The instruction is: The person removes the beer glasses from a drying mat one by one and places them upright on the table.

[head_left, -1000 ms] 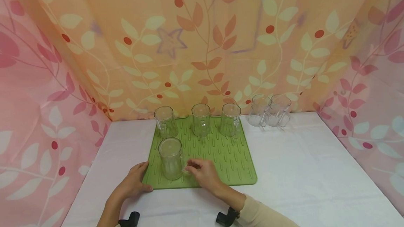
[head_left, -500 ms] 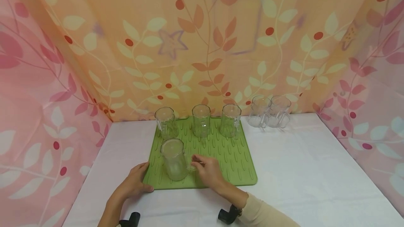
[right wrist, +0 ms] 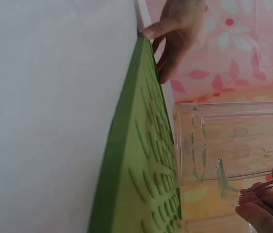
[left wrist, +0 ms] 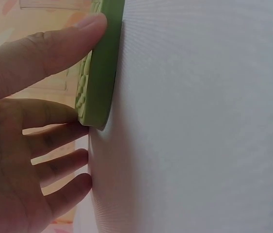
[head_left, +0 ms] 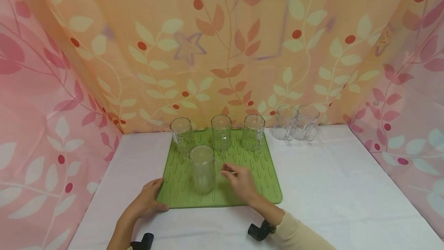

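Observation:
My right hand (head_left: 241, 183) pinches the handle of a clear glass mug (head_left: 202, 173) between thumb and fingers, over the front middle of a ribbed green drying mat (head_left: 254, 188). The mug's body looks cloudy from above and overlaps the mat. In the right wrist view its lower end lies close along the mat's surface, and the handle (right wrist: 228, 191) runs into my fingertips. My left hand (head_left: 147, 198) rests at the mat's front left corner. There, in the left wrist view, the thumb (left wrist: 54, 53) lies on the front edge and the fairly straight fingers reach past the side.
Three glass mugs stand along the mat's back edge: a left one (head_left: 182, 136), a middle one (head_left: 221, 134) and a right one (head_left: 254, 134). Two more mugs (head_left: 286, 124) sit on the white tablecloth (head_left: 329, 180) behind right. Patterned curtains (head_left: 156, 68) enclose the back and sides.
My right hand has moved the mug to the right and slightly back across the mat. My left hand has stayed at the mat's corner.

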Tool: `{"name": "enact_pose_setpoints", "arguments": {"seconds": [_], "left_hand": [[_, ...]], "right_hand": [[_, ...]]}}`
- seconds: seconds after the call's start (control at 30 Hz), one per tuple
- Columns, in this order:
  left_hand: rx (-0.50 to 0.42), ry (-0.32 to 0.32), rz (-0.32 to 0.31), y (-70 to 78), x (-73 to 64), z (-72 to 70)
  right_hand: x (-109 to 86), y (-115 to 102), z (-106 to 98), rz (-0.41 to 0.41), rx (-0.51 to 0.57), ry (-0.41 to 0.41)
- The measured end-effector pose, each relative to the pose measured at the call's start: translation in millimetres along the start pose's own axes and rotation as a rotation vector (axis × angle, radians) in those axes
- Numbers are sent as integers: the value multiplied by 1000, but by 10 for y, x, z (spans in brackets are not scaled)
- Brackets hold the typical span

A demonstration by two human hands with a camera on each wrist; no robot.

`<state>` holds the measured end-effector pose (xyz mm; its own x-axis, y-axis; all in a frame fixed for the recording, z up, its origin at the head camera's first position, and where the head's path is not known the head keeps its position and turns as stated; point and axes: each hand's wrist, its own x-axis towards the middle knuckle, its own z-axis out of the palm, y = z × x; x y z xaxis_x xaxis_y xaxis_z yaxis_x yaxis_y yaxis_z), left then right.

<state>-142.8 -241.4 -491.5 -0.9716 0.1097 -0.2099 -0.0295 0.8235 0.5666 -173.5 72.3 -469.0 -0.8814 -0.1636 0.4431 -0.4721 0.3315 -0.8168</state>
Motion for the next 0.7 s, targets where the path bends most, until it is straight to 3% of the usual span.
{"name": "enact_pose_setpoints", "arguments": {"seconds": [0.17, 0.47, 0.7], "left_hand": [[13, -2, -1, 13, -6, -9], [17, -5, -4, 13, -5, -14], [10, -5, -15, 13, -4, 0]], "right_hand": [[73, 1, -138, 2, -19, 22], [234, 6, -397, -82, -39, 21], [279, -52, -637, -21, -93, -24]]}}
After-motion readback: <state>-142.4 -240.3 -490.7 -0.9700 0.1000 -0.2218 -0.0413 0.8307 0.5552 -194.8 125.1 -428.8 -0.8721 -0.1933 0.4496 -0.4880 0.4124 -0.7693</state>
